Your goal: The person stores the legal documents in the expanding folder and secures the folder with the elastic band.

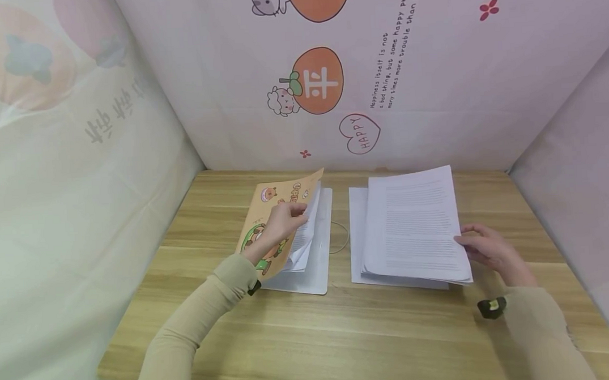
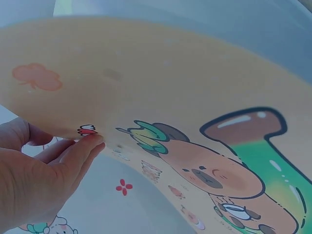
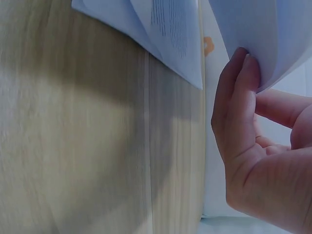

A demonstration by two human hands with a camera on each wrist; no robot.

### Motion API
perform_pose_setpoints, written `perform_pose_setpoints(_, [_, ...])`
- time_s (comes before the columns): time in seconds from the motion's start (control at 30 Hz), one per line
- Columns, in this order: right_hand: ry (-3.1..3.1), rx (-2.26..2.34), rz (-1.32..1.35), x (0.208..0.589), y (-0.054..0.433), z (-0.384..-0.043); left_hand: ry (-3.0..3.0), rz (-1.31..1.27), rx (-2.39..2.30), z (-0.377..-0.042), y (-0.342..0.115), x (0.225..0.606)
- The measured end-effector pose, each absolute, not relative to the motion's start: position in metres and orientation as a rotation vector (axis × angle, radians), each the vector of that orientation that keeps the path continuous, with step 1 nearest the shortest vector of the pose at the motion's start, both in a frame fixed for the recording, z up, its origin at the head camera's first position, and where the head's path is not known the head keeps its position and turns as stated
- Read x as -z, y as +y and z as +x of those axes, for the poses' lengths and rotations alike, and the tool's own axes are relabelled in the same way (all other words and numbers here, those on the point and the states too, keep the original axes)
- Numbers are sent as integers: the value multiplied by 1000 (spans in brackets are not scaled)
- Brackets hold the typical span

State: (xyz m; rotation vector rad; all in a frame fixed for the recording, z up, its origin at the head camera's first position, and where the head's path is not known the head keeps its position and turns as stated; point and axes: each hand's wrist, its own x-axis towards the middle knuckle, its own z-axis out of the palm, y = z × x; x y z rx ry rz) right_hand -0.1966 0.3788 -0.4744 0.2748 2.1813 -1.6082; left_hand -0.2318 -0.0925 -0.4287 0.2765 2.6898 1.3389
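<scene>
An orange folder with cartoon capybaras lies at the left of the wooden table, its front cover raised along the right edge. My left hand pinches that edge between thumb and fingers; the left wrist view shows the cover bowed. Printed sheets lie inside, over the folder's pale back. On the right, my right hand pinches the right edge of a stack of printed paper. In the right wrist view, the gripped pages are lifted, and lower sheets stay behind.
A thin elastic loop sticks out from the folder's right side. Beneath the paper stack lies a flat white board. White printed cloth walls the table at the back and both sides.
</scene>
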Motion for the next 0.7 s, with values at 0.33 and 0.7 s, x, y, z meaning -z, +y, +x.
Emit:
perform_pose_setpoints(0.33, [2166, 1621, 198, 476, 363, -202, 2703, 274, -1339, -231, -93, 425])
perform_pose_setpoints(0.7, [2035, 1731, 169, 475, 346, -208, 2708, 278, -1347, -231, -94, 423])
